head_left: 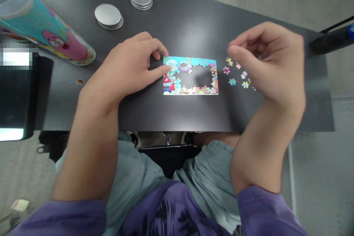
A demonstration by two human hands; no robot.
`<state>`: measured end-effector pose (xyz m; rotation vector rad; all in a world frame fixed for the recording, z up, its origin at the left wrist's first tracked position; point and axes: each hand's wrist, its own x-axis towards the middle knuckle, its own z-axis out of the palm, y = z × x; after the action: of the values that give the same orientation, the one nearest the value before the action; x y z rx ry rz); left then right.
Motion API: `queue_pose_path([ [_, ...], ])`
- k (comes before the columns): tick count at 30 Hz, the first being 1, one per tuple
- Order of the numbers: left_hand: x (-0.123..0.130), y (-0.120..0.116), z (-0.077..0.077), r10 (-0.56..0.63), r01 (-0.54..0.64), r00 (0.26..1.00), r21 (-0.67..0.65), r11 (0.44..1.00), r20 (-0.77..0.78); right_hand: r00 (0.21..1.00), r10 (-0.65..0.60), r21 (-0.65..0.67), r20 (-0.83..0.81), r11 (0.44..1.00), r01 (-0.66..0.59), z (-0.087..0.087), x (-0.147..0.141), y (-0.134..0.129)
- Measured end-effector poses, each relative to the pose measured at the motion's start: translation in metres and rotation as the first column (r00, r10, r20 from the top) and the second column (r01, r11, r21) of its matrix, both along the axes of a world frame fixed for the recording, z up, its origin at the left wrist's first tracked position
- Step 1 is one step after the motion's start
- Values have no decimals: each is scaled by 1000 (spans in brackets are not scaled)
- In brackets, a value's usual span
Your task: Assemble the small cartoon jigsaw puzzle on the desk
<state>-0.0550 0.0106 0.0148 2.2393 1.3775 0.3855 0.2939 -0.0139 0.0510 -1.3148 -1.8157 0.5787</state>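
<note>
My upper body is fitted with a purple shirt (181, 193); its front carries a black print (168, 215) of streaked, near-vertical strokes, the lower portion out of view. The left sleeve (80, 214) and right sleeve (267, 208) match the shirt in colour; each is short and loose, terminating in a hem, with the forearm exposed beyond. My left grip (135, 62) and right grip (276, 61) are bare. Lower covering: pale grey-green shorts (204, 173), hemmed at the right leg. Dark footwear (190, 138) is mostly hidden.

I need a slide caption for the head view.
Left hand at a partly assembled jigsaw puzzle, right hand near loose pieces, on a dark table.
</note>
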Motion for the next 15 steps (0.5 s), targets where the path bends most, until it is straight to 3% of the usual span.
queue_pose_path([
  [4, 2, 0, 3, -5, 6, 999, 16, 1000, -42, 990, -126, -59, 63, 990, 130, 9, 31, -7],
  [8, 2, 0, 6, -3, 4, 997, 18, 1000, -71, 959, -248, 35, 136, 969, 245, 4, 61, -6],
  [15, -8, 4, -16, 32, -20, 996, 138, 990, -87, 924, -278, -188, 262, 924, 332, 1, 99, -15],
])
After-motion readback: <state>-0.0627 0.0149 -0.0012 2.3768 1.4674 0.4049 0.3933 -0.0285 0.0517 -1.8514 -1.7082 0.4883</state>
